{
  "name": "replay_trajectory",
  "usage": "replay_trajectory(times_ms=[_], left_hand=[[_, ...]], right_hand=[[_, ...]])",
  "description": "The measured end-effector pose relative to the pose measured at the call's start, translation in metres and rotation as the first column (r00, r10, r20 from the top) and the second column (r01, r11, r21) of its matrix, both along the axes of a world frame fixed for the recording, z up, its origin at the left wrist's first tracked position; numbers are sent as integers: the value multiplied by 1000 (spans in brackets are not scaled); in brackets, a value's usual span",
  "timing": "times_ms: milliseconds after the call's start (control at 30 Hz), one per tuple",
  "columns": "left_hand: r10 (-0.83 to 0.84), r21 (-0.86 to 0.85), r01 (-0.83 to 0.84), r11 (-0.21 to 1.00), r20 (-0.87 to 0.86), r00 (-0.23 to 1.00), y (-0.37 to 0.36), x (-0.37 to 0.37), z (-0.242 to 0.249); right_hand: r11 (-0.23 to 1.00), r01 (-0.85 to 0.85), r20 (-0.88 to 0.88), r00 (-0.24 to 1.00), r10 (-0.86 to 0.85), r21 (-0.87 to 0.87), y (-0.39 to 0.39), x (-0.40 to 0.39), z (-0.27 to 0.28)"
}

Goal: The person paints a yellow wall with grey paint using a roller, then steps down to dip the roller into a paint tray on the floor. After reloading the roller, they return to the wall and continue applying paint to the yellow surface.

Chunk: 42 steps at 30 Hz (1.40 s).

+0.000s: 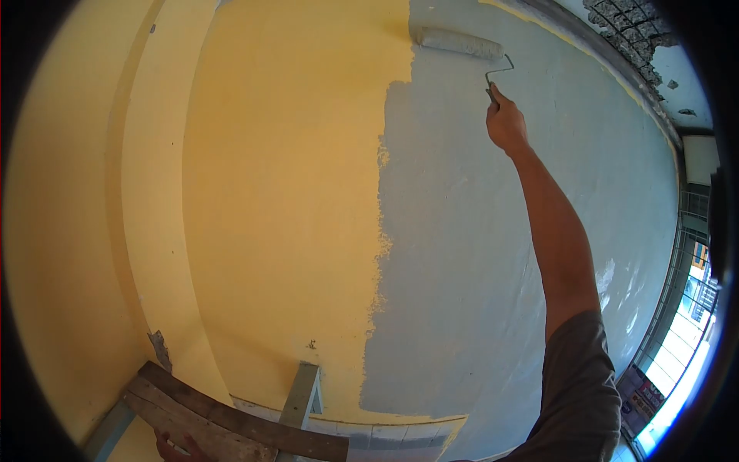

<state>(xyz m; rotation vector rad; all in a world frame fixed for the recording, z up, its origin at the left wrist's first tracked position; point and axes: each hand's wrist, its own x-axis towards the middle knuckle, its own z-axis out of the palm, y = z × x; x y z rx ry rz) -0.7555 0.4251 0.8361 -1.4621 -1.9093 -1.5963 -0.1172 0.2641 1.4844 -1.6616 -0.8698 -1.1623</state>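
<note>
Up on the wall, my right hand (506, 122) is closed around the handle of a paint roller (462, 43). The roller's long, grey-coated sleeve lies against the wall near the top, at the border of the yellow paint (285, 192) and the grey paint (462, 231). A bent metal rod joins sleeve and handle. At the bottom left, part of my left hand (183, 446) shows in shadow, its fingers curled at the near edge of a wooden plank (208, 427). The frame's edge cuts off the rest of that hand.
A greenish wooden support (302, 396) stands by the plank against the wall. A pillar (158, 192) juts out at left. On the right are a barred window (681, 339) and, above, broken ceiling with exposed bars (631, 35). Pale tiles (385, 436) run along the wall's lower part.
</note>
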Motion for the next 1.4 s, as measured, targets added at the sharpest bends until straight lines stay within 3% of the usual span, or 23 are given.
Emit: replay_trajectory(times_ms=[67,200,300,367,533,767,867,1033,1200,1267,1333,1400], left_hand=[[-56,-125,56,991,1,998,-9,-2,11],[-82,-12,83,997,31,996,-30,-12,13],[52,-25,-52,998,-5,999,-22,-15,8],[198,101,-203,974,53,979,-8,-14,-2],[329,42,-329,943,-9,944,-3,-25,-9],[271,42,-270,962,-9,963,-3,-12,-1],[279,34,-279,960,3,960,-4,-10,-8],[342,34,-342,939,13,940,-14,0,5],[250,162,-257,953,60,966,-19,0,12],[224,110,-236,966,107,969,-22,9,16],[198,78,-213,974,160,967,-23,9,10],[270,64,-270,961,13,963,-15,-6,-7]], right_hand=[[998,-40,17,999,39,45,5,-3,19],[990,-75,-47,996,82,120,15,-2,56],[987,-51,-33,998,57,152,20,7,86],[979,1,45,999,-10,203,27,28,114],[983,62,89,993,-78,173,31,50,160],[990,144,72,987,-143,-2,10,41,114],[993,113,161,980,-115,21,8,46,132],[994,107,85,990,-108,17,12,36,160],[988,152,141,979,-148,-17,13,53,127],[974,209,298,927,-226,88,18,76,136],[983,174,274,944,-184,60,19,66,159],[989,137,242,960,-144,47,14,39,178]])
